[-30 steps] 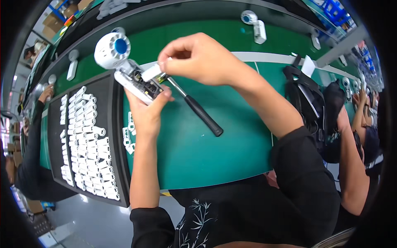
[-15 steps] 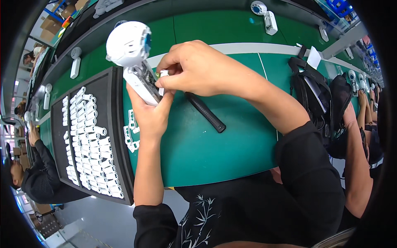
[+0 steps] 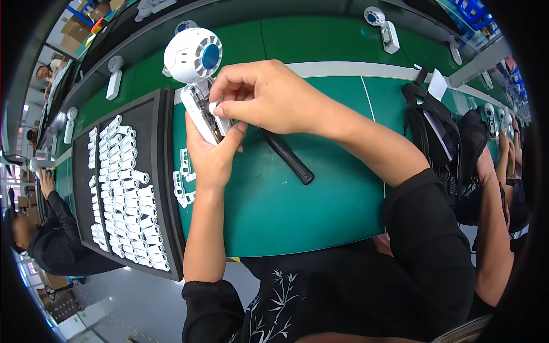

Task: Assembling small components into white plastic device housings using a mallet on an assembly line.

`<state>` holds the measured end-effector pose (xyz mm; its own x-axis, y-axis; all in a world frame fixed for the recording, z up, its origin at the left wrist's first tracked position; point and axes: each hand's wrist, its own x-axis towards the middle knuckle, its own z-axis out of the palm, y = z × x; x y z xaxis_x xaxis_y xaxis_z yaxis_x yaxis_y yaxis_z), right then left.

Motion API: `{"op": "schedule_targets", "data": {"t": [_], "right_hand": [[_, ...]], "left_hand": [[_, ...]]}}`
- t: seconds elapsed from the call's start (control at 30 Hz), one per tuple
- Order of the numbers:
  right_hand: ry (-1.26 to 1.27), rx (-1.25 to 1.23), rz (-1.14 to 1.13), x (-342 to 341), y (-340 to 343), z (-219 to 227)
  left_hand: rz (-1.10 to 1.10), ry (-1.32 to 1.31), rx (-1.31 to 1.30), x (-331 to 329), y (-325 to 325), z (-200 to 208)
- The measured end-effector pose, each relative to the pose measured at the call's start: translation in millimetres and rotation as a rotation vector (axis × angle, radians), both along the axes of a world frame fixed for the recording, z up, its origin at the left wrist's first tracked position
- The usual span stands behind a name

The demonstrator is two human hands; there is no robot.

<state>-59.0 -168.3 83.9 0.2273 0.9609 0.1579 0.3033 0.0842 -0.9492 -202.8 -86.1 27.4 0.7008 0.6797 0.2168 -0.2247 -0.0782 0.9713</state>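
White fan (image 3: 197,90) is held above green table (image 3: 297,217), lower handle (image 3: 197,117) clasped betw. thumb & fingers of L hand (image 3: 209,163). Long axis runs away from body, slightly L; round head (image 3: 186,60) at far end, blue hub (image 3: 211,56) facing R. R hand (image 3: 269,97) is curled at opened handle; whether anything's pinched can't be told. Marks on head too small to read.

device (image 3: 186,60): smooth plastic | tool handle (image 3: 290,160): matt, textured (rubber-like, by look) | tabletop (image 3: 320,211): smooth, faintly glossy
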Motion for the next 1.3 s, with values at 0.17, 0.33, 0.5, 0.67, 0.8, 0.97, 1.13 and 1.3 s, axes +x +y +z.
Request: {"op": "schedule_targets", "data": {"t": [0.17,0.33,0.5,0.67,0.8,0.97,1.13,1.3], "right_hand": [[-0.308,0.308,-0.066,-4,2,-10],[-0.286,0.252,-0.066,-17,2,-14],[-0.373,-0.271,-0.061,1,11,-30],[-0.755,-0.061,-0.25,-9,19,-92],[-0.744,-0.185,-0.336,15,24,-84],[-0.371,-0.261,-0.187,41,20,-40],[-0.088,-0.042,-0.168,-19,0,15],[0.095,0.299,-0.07,-40,-31,21]], "left_hand": [[-0.012,-0.066,-0.036,1,3,1],[-0.022,-0.206,-0.303,-8,10,8],[0.07,-0.205,-0.228,-14,23,13],[0.091,-0.277,-0.262,-12,26,14],[0.089,-0.331,-0.343,-11,28,15],[0.08,-0.347,-0.395,-14,31,18],[0.02,-0.314,-0.418,-23,32,16],[-0.021,-0.331,-0.425,-22,32,12]]}}
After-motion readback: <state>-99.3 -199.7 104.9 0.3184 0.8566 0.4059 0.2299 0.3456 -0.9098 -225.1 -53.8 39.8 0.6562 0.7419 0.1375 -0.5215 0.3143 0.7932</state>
